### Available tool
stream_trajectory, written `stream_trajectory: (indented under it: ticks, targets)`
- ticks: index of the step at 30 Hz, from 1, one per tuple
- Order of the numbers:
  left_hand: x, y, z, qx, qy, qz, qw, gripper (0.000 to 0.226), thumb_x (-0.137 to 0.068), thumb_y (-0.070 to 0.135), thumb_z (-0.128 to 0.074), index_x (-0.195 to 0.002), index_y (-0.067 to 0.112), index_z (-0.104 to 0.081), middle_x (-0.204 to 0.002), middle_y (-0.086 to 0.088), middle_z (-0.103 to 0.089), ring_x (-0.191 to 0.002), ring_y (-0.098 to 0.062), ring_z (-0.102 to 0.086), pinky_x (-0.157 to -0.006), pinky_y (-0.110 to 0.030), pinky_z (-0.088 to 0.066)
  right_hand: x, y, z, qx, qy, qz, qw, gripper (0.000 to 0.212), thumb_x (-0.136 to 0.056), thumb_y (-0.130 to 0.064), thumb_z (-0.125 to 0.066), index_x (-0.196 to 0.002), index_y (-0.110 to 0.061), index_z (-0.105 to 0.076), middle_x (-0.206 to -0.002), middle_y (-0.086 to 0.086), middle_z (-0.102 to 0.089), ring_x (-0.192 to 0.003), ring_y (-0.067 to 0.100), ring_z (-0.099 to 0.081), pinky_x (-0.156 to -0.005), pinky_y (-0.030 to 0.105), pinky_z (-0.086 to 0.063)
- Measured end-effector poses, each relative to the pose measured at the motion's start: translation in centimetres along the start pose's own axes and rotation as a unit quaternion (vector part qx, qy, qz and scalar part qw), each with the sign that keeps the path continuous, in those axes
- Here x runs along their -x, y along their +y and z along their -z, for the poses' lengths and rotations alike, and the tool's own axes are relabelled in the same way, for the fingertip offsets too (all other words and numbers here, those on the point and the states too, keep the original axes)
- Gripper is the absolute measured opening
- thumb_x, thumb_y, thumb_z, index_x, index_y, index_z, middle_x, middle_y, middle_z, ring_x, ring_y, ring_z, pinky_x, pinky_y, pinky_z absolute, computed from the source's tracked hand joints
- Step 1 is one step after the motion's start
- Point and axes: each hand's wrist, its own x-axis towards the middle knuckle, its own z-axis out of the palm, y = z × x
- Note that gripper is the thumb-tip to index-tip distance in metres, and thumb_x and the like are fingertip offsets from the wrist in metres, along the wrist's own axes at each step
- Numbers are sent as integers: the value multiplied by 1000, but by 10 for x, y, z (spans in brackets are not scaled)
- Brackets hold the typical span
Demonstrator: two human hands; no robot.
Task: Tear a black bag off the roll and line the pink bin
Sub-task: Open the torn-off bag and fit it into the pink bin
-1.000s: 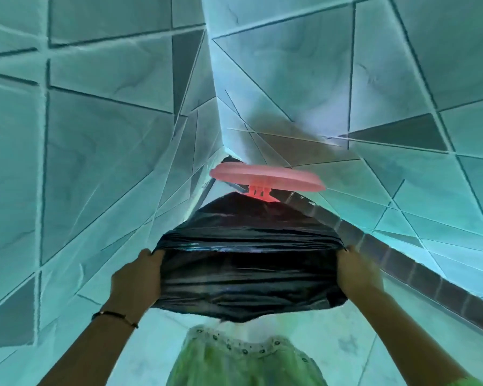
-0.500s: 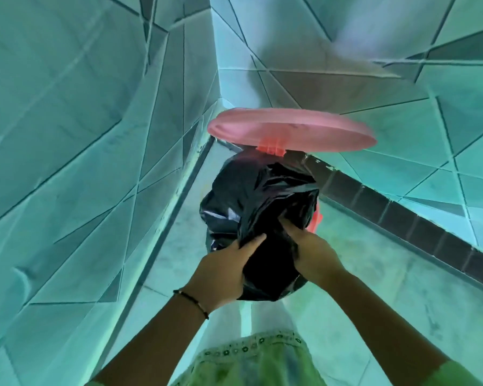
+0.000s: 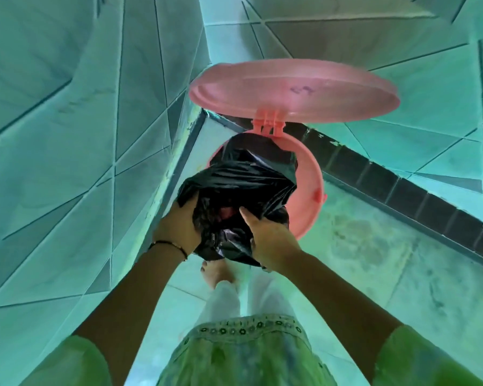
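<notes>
The pink bin (image 3: 308,190) stands on the floor in the corner, its round lid (image 3: 293,90) hinged up and open. A crumpled black bag (image 3: 243,176) hangs over the bin's mouth and hides most of the opening and the near rim. My left hand (image 3: 179,227) grips the bag's left edge, fingers tucked into the plastic. My right hand (image 3: 268,238) grips the bag's near right edge, thumb inside the bag's opening. A bit of pink shows through that opening. The roll is not in view.
Tiled walls (image 3: 81,135) close in on the left and behind the bin, with a dark tile skirting (image 3: 402,185) along the right. My bare foot (image 3: 215,274) stands on the floor tiles just short of the bin.
The bag went from stretched wide between my hands to bunched together over the bin. My view has tilted down and closer, so the bin's rim now shows.
</notes>
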Motion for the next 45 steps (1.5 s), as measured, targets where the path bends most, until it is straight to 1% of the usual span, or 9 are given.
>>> stream_trajectory:
  ticks: [4, 7, 12, 16, 19, 22, 29, 36, 45]
  targets:
    - [3, 49, -25, -24, -63, -144, 987, 76, -85, 12, -49, -145, 40, -12, -139, -19, -43, -105, -41, -58, -85, -40, -50, -3, 50, 20, -117, 77, -144, 980, 54, -92, -13, -44, -144, -14, -29, -142, 21, -43, -123, 39, -47, -97, 41, -40]
    - [-5, 64, -36, 1, -95, -142, 985, 77, -85, 7, -47, -145, 40, -12, -133, -22, -47, -95, -35, -61, -72, -32, -48, 0, 85, 23, -121, 133, -221, 959, 41, -88, -11, -47, -129, -12, -47, -117, 26, -61, -102, 43, -57, -79, 40, -46]
    - [-17, 8, -17, 31, 46, -32, 998, 58, -84, 10, -55, -139, 22, -40, -141, -14, -42, -116, -40, -53, -99, -46, -45, -25, 65, 5, -109, 137, -146, 974, 64, -74, -20, -59, -136, -24, -44, -146, 27, -30, -131, 45, -33, -108, 42, -33]
    - [-15, -28, -10, -9, 23, -55, 998, 61, -85, 10, -56, -140, 28, -38, -137, -17, -46, -117, -44, -50, -99, -51, -44, -24, 45, -6, -59, 22, -68, 996, 72, -82, -7, -52, -147, -20, -23, -129, 23, -50, -114, 38, -53, -96, 40, -46]
    - [-11, -40, -7, 25, 61, -58, 996, 53, -86, 6, -53, -134, 27, -48, -131, -16, -55, -111, -44, -54, -97, -49, -45, -11, 69, -1, -81, 98, -101, 987, 67, -80, -1, -48, -143, -19, -34, -141, 17, -40, -112, 39, -55, -95, 43, -48]
    - [-3, -59, -2, -9, 91, 15, 996, 44, -88, 14, -56, -130, 25, -53, -121, -20, -64, -104, -46, -58, -92, -50, -48, 8, 114, -3, -58, 149, -176, 971, 47, -79, -4, -47, -124, -17, -56, -128, 14, -49, -98, 41, -59, -86, 42, -49]
    - [13, -63, -30, -33, -11, 60, 998, 39, -89, 37, -50, -121, 16, -55, -116, -18, -63, -98, -41, -61, -82, -45, -49, 21, 164, -27, -46, 59, -263, 962, 34, -89, -18, -41, -122, -12, -50, -125, 16, -46, -99, 41, -59, -85, 43, -47]
    - [-51, -43, -28, 22, 11, 121, 992, 45, -93, 24, -46, -131, 0, -40, -123, -35, -52, -113, -50, -50, -96, -53, -40, -41, 164, -8, -234, 222, -301, 898, 42, -84, -5, -37, -122, -6, -53, -140, 15, -35, -113, 37, -49, -100, 41, -38]
    - [-125, 17, 1, 229, 42, 81, 969, 39, -96, 20, -41, -132, 6, -43, -132, -20, -53, -120, -36, -51, -100, -40, -41, -90, 160, 52, -153, 278, -219, 923, 30, -90, -16, -48, -117, -14, -62, -144, 11, -22, -126, 36, -36, -103, 40, -38]
